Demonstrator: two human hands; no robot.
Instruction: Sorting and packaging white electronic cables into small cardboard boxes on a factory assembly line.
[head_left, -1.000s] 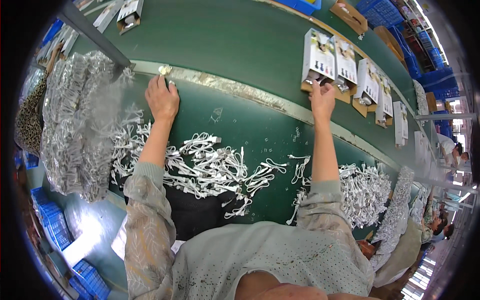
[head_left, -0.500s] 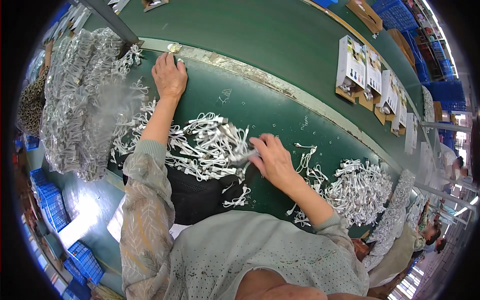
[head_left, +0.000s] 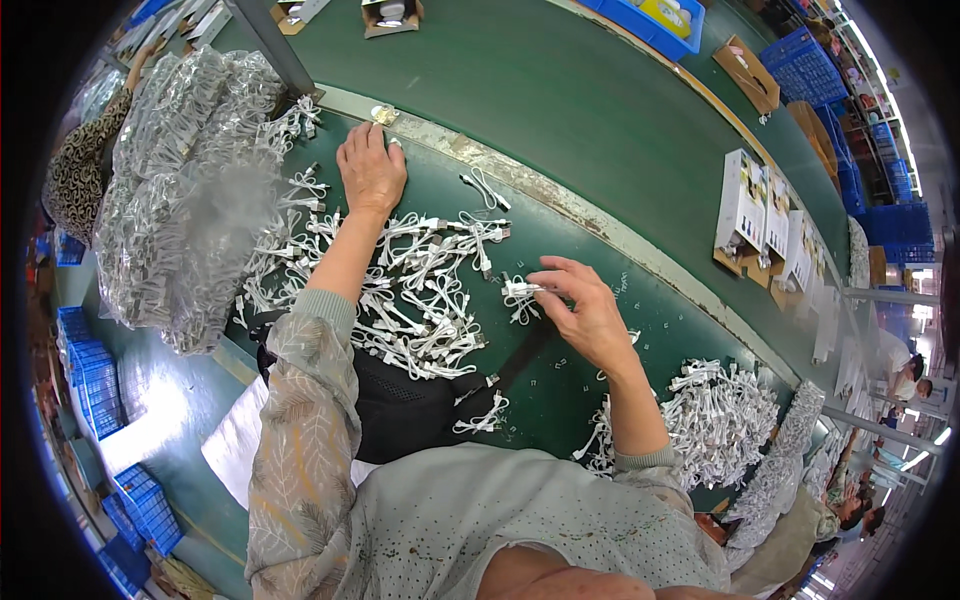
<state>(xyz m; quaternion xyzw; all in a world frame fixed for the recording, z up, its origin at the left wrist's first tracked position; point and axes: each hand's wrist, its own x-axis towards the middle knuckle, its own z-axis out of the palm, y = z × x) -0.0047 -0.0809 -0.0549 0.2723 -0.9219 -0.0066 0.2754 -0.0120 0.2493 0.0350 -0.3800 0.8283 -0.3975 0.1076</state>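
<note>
White coiled USB cables [head_left: 425, 320] lie in a loose heap on the green tabletop in front of me. My right hand [head_left: 585, 315] is just right of the heap, with thumb and fingers closed on a small white USB cable [head_left: 519, 292]. At the far edge, my left hand [head_left: 372, 172] rests on the tabletop against the worn metal strip [head_left: 500, 170], its fingers stretched out and close together. A small gold-coloured piece [head_left: 384, 115] sits just beyond its fingertips. One separate cable [head_left: 486, 188] lies near the strip, to the right of the left hand.
Clear plastic bags of cables [head_left: 180, 200] pile up on the left. A denser cable pile [head_left: 720, 420] is at the right. Beyond the strip runs a green belt [head_left: 520, 90] with white boxes [head_left: 745, 205] and a blue bin [head_left: 655, 30]. A black bag [head_left: 410, 410] lies near me.
My right hand has drawn away from the heap and now holds a cable. The heap is more spread out, and a cable now lies by the strip. My left hand stays at the strip.
</note>
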